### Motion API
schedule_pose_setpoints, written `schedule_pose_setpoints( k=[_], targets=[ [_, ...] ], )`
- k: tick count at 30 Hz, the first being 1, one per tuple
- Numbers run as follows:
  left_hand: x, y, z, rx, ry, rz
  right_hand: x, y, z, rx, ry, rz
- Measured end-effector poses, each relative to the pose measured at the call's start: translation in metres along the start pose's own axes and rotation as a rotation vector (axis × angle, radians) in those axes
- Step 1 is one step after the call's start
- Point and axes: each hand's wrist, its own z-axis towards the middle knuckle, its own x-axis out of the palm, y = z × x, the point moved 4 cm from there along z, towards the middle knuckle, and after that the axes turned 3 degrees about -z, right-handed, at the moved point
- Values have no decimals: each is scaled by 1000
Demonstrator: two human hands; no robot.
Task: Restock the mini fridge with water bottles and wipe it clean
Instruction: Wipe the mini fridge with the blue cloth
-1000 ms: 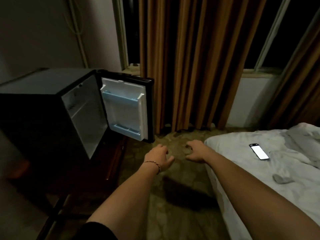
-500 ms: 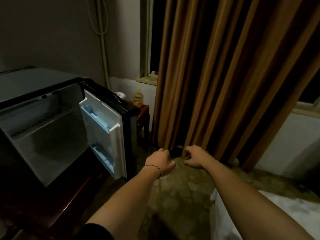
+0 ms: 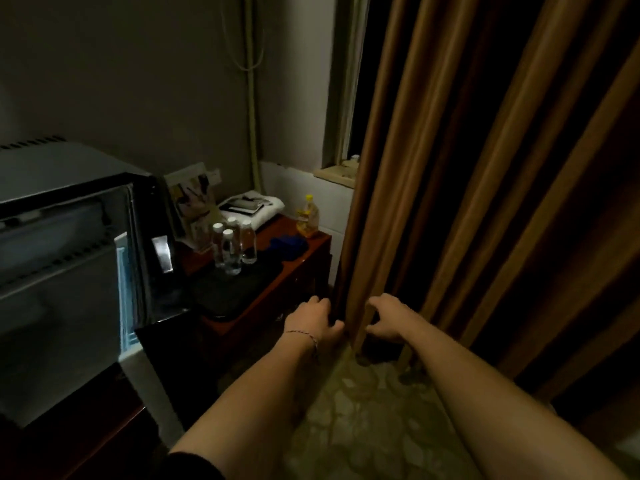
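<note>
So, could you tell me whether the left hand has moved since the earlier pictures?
Yes. The left hand has moved forward, past the open fridge door, to the near corner of the side table.

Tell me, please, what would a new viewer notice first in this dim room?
First the two bare forearms reaching forward, left hand and right hand empty with loosely curled fingers, low in front of the brown curtain. Next the open mini fridge on the left, its door swung out. Beyond the door, clear water bottles stand grouped on a dark wooden side table.
</note>
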Motion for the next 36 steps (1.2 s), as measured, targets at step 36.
schedule_pose_setpoints(
  k=[36],
  targets=[
    [-27,139,231,-719,-222,8,-34,76,427,-590,159,-172]
  ],
)
